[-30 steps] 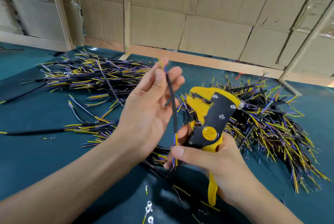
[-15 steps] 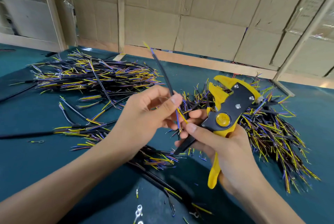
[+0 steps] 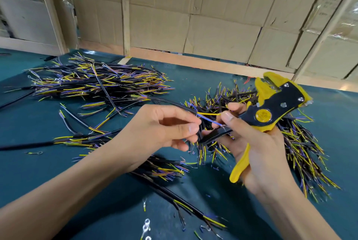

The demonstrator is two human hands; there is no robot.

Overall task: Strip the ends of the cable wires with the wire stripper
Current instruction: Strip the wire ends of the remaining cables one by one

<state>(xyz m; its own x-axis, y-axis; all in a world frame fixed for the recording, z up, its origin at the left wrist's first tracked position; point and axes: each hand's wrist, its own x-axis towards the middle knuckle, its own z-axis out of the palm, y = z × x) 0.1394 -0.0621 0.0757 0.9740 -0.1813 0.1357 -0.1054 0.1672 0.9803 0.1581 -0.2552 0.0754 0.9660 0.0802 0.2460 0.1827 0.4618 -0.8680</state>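
Observation:
My left hand [image 3: 164, 125] pinches a black cable [image 3: 174, 104] near its end, where a yellow wire [image 3: 208, 113] and a blue wire [image 3: 208, 120] stick out to the right. My right hand [image 3: 257, 148] grips the yellow and black wire stripper [image 3: 271, 111] by its handles, jaws pointing up and away. The thumb and forefinger of that hand also touch the tips of the two wires. The stripper's jaws hold nothing.
A large heap of black cables [image 3: 96, 82] with yellow and purple ends lies at the far left on the teal table [image 3: 29, 172]. Another heap [image 3: 300, 148] lies under and right of my right hand. Loose cables [image 3: 193, 208] and ring terminals [image 3: 146, 226] lie near me. Cardboard wall [image 3: 213, 16] behind.
The cable has swung from upright to lying level between my hands. My left hand slid to its wire end, and my right hand's fingers now touch the two wire tips.

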